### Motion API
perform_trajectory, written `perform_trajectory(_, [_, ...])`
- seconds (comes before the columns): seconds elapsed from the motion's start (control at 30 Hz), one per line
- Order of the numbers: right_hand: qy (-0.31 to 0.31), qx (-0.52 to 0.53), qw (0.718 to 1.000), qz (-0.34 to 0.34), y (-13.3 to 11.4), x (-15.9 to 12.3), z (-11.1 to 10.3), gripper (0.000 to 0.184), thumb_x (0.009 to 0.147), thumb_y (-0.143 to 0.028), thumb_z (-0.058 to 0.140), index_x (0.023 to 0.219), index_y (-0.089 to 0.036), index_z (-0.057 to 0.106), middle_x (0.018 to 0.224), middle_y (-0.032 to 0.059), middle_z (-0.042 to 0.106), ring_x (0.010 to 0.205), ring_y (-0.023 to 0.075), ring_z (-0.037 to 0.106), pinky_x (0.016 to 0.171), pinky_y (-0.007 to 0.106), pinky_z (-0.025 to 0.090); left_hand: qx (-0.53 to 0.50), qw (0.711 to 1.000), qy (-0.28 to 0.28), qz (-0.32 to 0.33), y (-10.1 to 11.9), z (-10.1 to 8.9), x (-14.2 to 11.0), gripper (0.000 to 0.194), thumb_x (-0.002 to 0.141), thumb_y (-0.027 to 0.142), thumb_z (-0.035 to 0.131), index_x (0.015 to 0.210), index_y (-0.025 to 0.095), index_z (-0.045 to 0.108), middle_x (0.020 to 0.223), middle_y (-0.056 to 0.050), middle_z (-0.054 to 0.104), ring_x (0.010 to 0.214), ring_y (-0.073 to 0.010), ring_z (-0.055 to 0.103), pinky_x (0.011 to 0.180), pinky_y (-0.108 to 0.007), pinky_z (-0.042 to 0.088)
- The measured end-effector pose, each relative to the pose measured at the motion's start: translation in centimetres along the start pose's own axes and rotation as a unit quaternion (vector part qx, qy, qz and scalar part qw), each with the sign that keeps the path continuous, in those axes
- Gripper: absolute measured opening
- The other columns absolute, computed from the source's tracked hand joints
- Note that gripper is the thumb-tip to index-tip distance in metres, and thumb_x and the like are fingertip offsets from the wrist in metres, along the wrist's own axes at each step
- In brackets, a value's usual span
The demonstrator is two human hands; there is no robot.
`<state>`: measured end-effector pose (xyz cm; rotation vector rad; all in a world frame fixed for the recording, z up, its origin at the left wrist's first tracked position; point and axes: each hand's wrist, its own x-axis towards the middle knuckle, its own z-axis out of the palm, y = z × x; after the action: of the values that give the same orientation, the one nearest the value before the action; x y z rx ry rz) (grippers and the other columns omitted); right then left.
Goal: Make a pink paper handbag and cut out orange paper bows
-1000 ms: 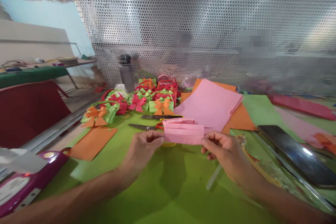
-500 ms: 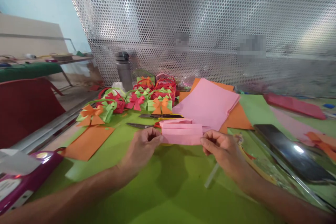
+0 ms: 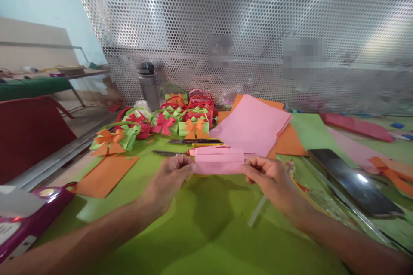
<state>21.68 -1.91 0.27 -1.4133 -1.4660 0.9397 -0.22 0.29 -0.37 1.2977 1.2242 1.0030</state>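
Note:
A folded pink paper piece (image 3: 219, 163) is held just above the green table cover (image 3: 206, 232). My left hand (image 3: 169, 178) pinches its left end and my right hand (image 3: 269, 178) pinches its right end, fingers closed on the paper. Right behind it lie scissors (image 3: 167, 153) and a yellow-and-black utility knife (image 3: 196, 141). A stack of pink sheets (image 3: 251, 124) rests on orange sheets (image 3: 288, 142) further back.
Several paper bows in green, orange and red (image 3: 161, 122) crowd the back left beside a grey bottle (image 3: 148, 86). An orange sheet (image 3: 106, 174) lies at left, a magenta device (image 3: 29, 219) at the left edge, a phone (image 3: 353, 180) and clear ruler at right. Perforated metal panel (image 3: 258, 30) behind.
Both hands keep hold of the pink paper and have flattened it slightly; the fold looks thinner. The view has shifted a little to the right.

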Motion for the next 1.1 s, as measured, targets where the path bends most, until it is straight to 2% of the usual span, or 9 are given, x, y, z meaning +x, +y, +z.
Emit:
perform_trajectory(0.17, [-0.011,0.013,1.0,0.003,0.6,0.1,0.0,0.017,0.069,-0.032,0.059,0.063,-0.017,0.058,0.052,-0.0047,0.044,0.05,0.0096,0.036,0.047,0.023,0.028,-0.053,0.998,0.004,-0.039,0.3,-0.1,0.0,0.024,0.062,0.035,0.066,0.059,0.015,0.052,0.049,0.006,0.043,0.044,-0.0057,0.033,0.043,-0.019,0.025])
perform_trajectory(0.27, [-0.008,0.028,1.0,0.01,0.9,0.1,0.1,0.017,0.069,-0.029,0.059,0.058,-0.017,0.054,0.051,-0.0046,0.045,0.049,0.0092,0.037,0.047,0.023,0.029,-0.059,0.997,-0.003,-0.051,0.3,0.1,-0.1,0.024,0.062,0.035,0.066,0.059,0.015,0.054,0.049,0.006,0.044,0.044,-0.0056,0.033,0.042,-0.019,0.025])
perform_trajectory(0.53, [-0.015,0.083,0.996,0.036,1.0,0.1,0.3,0.023,0.07,-0.037,0.054,0.059,-0.018,0.048,0.05,-0.003,0.049,0.047,0.0104,0.045,0.049,0.025,0.037,0.048,0.998,0.026,0.026,-0.1,0.2,0.2,0.019,0.062,0.033,0.068,0.062,0.015,0.06,0.051,0.005,0.048,0.045,-0.0064,0.034,0.043,-0.02,0.025])
perform_trajectory(0.73, [-0.012,0.091,0.995,0.04,0.8,-0.1,0.4,0.025,0.069,-0.04,0.056,0.058,-0.019,0.048,0.05,-0.0029,0.048,0.048,0.0104,0.045,0.049,0.025,0.038,0.079,0.996,0.033,0.035,0.3,0.4,-0.3,0.021,0.066,0.033,0.064,0.056,0.017,0.054,0.045,0.008,0.039,0.042,-0.006,0.03,0.04,-0.019,0.022])
perform_trajectory(0.8, [-0.013,0.087,0.996,0.034,0.4,-0.2,0.3,0.024,0.068,-0.038,0.057,0.057,-0.019,0.047,0.05,-0.0031,0.048,0.048,0.0101,0.044,0.049,0.025,0.038,0.067,0.997,0.027,0.023,0.6,0.5,-0.5,0.021,0.067,0.032,0.063,0.057,0.017,0.052,0.047,0.007,0.04,0.042,-0.0066,0.034,0.039,-0.019,0.026])
perform_trajectory(0.97, [-0.015,0.071,0.997,0.016,-0.2,-0.2,0.1,0.024,0.069,-0.037,0.058,0.057,-0.018,0.051,0.053,-0.0024,0.049,0.052,0.0109,0.045,0.052,0.025,0.039,-0.014,0.998,-0.01,-0.055,0.9,0.5,-0.7,0.022,0.064,0.033,0.065,0.063,0.018,0.05,0.057,0.003,0.052,0.054,-0.0117,0.051,0.042,-0.02,0.039])
perform_trajectory(1.1, [-0.015,0.075,0.997,0.018,0.2,-0.2,0.3,0.024,0.069,-0.039,0.058,0.058,-0.019,0.051,0.054,-0.0022,0.049,0.053,0.0119,0.046,0.054,0.026,0.039,-0.062,0.997,-0.022,-0.039,0.5,0.4,-0.3,0.021,0.064,0.03,0.067,0.063,0.015,0.052,0.062,0.0,0.057,0.06,-0.0119,0.053,0.049,-0.022,0.044])
